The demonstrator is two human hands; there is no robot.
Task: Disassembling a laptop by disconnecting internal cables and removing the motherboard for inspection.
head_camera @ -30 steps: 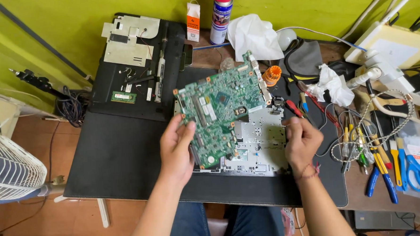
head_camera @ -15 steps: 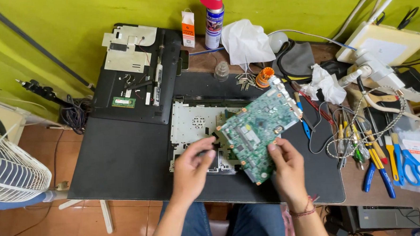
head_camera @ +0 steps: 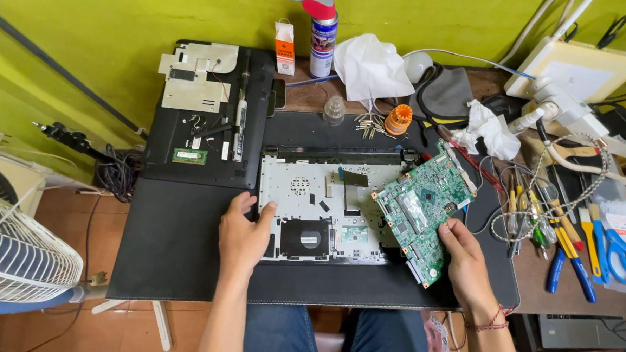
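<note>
While the right hand [head_camera: 464,261] grips the green circuit board [head_camera: 423,210] by its near edge, thumb on top and the other fingers curled underneath it, the board sits tilted with its far corner pointing away from the fingertips, overlapping the right end of the silver laptop chassis [head_camera: 314,197]. The left hand [head_camera: 242,235] lies flat on the near left corner of that chassis, its fingers loosely spread and holding nothing, the thumb resting on the silver metal and the other fingertips reaching the edge where the chassis meets the black mat [head_camera: 175,252]. Just past the left fingertips lies a black laptop base cover [head_camera: 208,117], with a small green memory module [head_camera: 189,157] on it and a pale metal shield plate [head_camera: 196,79] at its far end. Beyond the board, well away from the right fingertips, stand an orange cap-shaped piece [head_camera: 398,119], a scatter of small screws [head_camera: 368,126] and a small clear bottle [head_camera: 334,110]; farther still are a spray can with a red cap [head_camera: 322,31], a small orange and white box [head_camera: 285,42] and a crumpled white cloth [head_camera: 371,68]. To the right of the right hand, apart from it, lie a row of screwdrivers [head_camera: 533,223], blue-handled pliers [head_camera: 567,270] and blue scissors [head_camera: 622,250]. Off the mat to the left of the left hand stands a white fan [head_camera: 17,252].
</note>
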